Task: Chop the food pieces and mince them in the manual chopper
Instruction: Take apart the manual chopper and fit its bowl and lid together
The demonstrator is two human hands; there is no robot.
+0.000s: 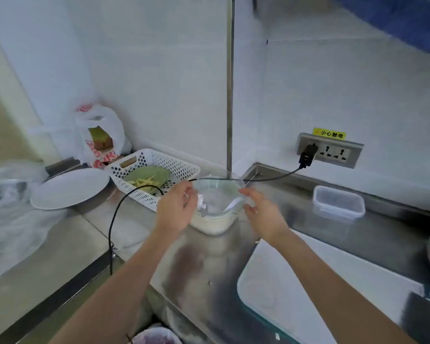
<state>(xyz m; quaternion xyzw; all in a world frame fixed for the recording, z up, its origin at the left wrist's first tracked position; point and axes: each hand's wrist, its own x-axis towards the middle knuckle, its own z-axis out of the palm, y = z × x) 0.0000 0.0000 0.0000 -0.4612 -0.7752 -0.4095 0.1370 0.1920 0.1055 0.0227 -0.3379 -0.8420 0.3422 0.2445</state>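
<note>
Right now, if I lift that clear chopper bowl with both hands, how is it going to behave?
The chopper bowl looks like rigid clear plastic, so it probably won't flex. Its wide body on a white base suggests it sits steady and is unlikely to tip. The smooth wall may be slippery, and the blade inside looks loose, so it could shift. Your left hand and right hand flank it.

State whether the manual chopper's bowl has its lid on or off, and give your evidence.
Off. The chopper bowl stands upright with an open rim, and the white blade shows inside.

I see the chopper [215,207], clear bowl on a pale base, upright at twelve o'clock, blades inside.
</note>
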